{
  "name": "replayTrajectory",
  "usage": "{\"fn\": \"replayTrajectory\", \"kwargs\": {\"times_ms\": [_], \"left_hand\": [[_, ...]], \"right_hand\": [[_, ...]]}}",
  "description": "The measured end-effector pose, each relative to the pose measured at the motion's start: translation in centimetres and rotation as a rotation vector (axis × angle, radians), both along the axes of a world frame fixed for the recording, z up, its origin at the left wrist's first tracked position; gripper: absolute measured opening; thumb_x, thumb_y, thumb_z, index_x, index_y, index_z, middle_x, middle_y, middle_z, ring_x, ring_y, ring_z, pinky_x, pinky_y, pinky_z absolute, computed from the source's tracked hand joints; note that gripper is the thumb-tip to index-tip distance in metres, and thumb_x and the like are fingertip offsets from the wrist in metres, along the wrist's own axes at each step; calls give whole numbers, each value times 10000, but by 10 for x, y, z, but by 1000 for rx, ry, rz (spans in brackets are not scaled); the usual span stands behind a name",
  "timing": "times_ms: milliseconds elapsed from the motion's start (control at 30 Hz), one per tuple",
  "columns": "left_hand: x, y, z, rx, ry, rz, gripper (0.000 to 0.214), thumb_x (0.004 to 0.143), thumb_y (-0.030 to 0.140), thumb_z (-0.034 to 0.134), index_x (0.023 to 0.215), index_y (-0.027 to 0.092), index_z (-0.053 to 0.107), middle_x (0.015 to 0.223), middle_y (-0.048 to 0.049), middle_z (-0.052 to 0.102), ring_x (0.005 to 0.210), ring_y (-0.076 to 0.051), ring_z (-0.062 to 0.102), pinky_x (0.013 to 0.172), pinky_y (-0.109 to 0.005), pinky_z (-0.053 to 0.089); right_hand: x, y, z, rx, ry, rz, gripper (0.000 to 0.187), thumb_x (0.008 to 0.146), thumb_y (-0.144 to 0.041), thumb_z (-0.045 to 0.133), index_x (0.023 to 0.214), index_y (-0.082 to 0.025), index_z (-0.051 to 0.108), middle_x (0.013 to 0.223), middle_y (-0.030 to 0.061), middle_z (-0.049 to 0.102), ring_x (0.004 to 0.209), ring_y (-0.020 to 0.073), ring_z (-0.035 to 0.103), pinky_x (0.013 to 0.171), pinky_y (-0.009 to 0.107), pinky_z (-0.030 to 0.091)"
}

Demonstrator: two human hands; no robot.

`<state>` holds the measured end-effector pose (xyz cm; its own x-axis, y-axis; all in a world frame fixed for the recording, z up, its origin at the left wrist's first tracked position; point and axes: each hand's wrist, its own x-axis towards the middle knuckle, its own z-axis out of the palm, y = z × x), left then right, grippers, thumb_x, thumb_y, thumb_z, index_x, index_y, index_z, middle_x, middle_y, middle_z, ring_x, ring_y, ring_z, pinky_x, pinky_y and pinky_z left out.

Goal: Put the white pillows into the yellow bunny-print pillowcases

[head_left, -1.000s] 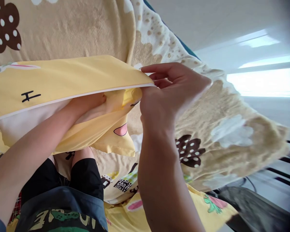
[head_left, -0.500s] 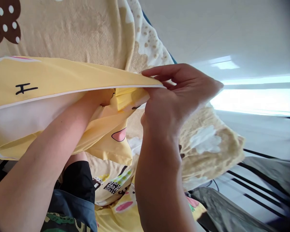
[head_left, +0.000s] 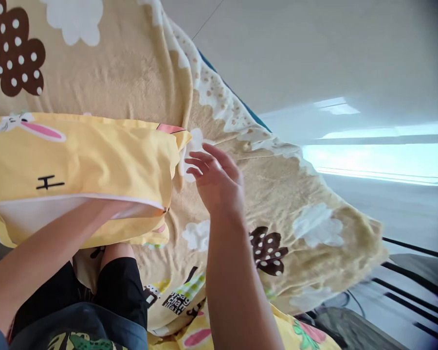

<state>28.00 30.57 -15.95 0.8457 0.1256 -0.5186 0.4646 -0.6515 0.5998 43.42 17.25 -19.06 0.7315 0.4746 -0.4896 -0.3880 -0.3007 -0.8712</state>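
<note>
A yellow pillowcase (head_left: 113, 155) with rabbit prints lies across my lap and the bed edge. Its long opening faces me, showing a pale inner side. My left forearm (head_left: 63, 228) reaches through that opening, so my left hand and its fingers are hidden inside the fabric. Just off the right end of the pillowcase, my right hand (head_left: 219, 182) is raised with its fingers apart and nothing in it.
Under the pillowcase spreads a beige blanket (head_left: 131, 63) with white and brown cloud shapes. Another yellow printed cloth (head_left: 197, 336) lies at the bottom. Black metal bars (head_left: 405, 272) and grey fabric (head_left: 350, 328) stand at right, beside a pale wall (head_left: 314, 58).
My right hand has let go of the pillowcase's opening edge and moved slightly left and down. The pillowcase has dropped lower and its opening has narrowed. My left arm is still inside.
</note>
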Motion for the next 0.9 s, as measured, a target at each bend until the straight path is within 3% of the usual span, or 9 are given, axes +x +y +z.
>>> {"fn": "replayTrajectory", "kwargs": {"times_ms": [100, 167, 233, 367, 533, 700, 733, 800, 900], "left_hand": [[-48, -15, 18, 126, -65, -104, 364, 962, 220, 393, 1119, 138, 710, 1078, -96, 742, 998, -158, 675, 866, -295, 553], [-82, -18, 18, 179, -118, -186, 492, 971, 301, 419, 1443, 177, 479, 1352, -105, 615, 1206, -214, 596, 1024, -376, 474], [-110, -15, 11, 175, -111, -227, 574, 989, 359, 413, 1537, 219, 319, 1485, -88, 493, 1323, -235, 504, 1102, -412, 389], [-135, -2, -1, 52, 1, -159, 601, 987, 411, 415, 1533, 193, 295, 1539, -93, 421, 1404, -220, 400, 1167, -396, 294], [-122, 0, 3, -29, 26, -112, 490, 959, 402, 481, 1409, 209, 452, 1471, -90, 495, 1356, -235, 441, 1152, -427, 319], [-101, -27, 25, 92, -123, -178, 198, 932, 141, 440, 911, 173, 634, 1126, -101, 658, 1116, -248, 582, 987, -426, 438], [-96, -31, 30, 67, -120, -208, 212, 927, 126, 429, 862, 172, 626, 1006, -92, 669, 1007, -235, 612, 920, -406, 468], [-86, -34, 38, -59, -84, -274, 186, 914, 142, 450, 850, 169, 623, 882, -69, 665, 872, -215, 629, 835, -369, 500], [-65, -30, 36, -313, 25, -391, 158, 886, 177, 486, 854, 168, 640, 926, -68, 699, 894, -217, 663, 833, -336, 524]], "right_hand": [[7, 15, -51, -236, 176, -241, 493, 650, -712, 668, 794, -244, 616, 779, 24, 672, 749, 171, 654, 563, 263, 504], [8, 39, -73, -217, 268, -182, 498, 652, -711, 668, 782, -234, 612, 757, 32, 667, 758, 192, 655, 615, 293, 536], [13, 63, -81, -168, 230, -88, 450, 617, -614, 749, 794, -222, 620, 750, 31, 666, 768, 211, 652, 689, 334, 554], [40, 81, -76, -230, 5, -57, 325, 564, -367, 802, 755, -185, 612, 688, -9, 618, 672, 166, 580, 673, 334, 519], [67, 64, -68, -315, -420, 20, 255, 664, -357, 737, 780, -168, 611, 678, -46, 551, 628, 109, 472, 654, 287, 462], [0, 16, -18, -335, -662, -139, 247, 840, -363, 574, 1040, -220, 592, 972, 45, 602, 811, 171, 577, 731, 345, 477], [-22, 3, 0, -276, -743, -18, 244, 853, -325, 563, 1079, -236, 590, 1039, 66, 611, 903, 196, 591, 784, 370, 475], [-65, -23, 35, -96, -731, 485, 275, 865, -210, 509, 1121, -261, 595, 1038, 74, 649, 1000, 223, 610, 863, 404, 463], [-104, -53, 67, -109, -599, 985, 304, 846, -135, 474, 1103, -230, 606, 987, 66, 690, 995, 228, 633, 960, 448, 384]]}}
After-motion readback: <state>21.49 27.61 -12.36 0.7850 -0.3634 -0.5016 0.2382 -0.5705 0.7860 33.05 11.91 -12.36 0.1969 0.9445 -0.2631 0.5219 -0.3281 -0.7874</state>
